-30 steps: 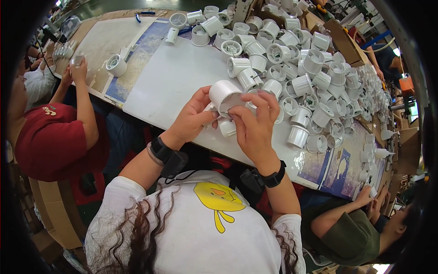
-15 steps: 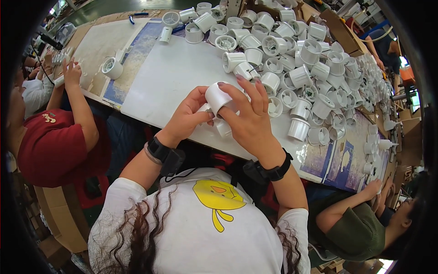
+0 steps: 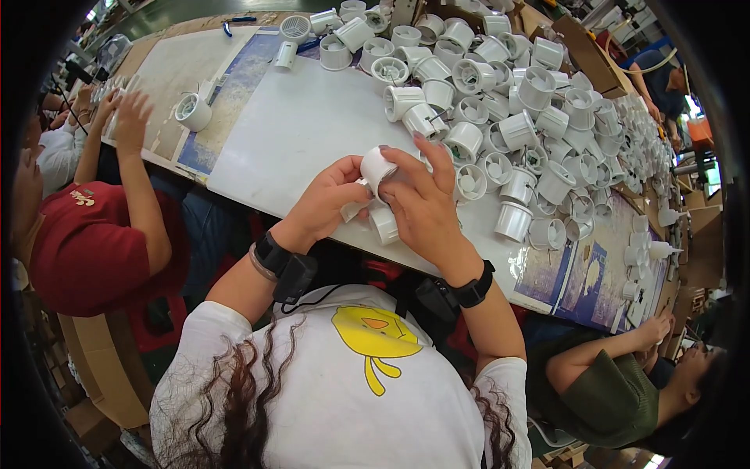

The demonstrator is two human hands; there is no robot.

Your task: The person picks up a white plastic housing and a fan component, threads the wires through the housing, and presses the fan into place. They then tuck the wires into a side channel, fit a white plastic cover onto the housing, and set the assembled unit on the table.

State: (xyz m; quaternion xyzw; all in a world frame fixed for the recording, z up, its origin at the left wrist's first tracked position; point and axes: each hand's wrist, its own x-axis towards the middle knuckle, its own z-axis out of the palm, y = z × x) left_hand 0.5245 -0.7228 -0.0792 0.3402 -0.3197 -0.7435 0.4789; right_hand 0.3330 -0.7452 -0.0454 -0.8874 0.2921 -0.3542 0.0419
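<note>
Between my two hands, over the table's near edge, is a white plastic cup-shaped housing point(image 3: 376, 166). My left hand point(image 3: 326, 197) closes its fingers on the housing's left side. From the other side my right hand point(image 3: 428, 209) grips it, the thumb bent in at its lower part and the upper fingers stretched past it. A small white piece point(image 3: 353, 209) shows under my left fingertips; its kind is unclear. Just below the held housing, another white cylinder point(image 3: 383, 223) is partly covered by my right hand.
A large heap of white housings point(image 3: 500, 102) fills the table's far right. A lone housing point(image 3: 193, 112) stands at left, and blue-handled pliers point(image 3: 228, 29) lie farther back. Co-workers sit on both sides, one in a red shirt point(image 3: 101, 242), another in a green top point(image 3: 605, 391).
The housing has turned and tilted in my hands. My right thumb and fingers have drawn in around it. The red-shirted co-worker's hands have moved.
</note>
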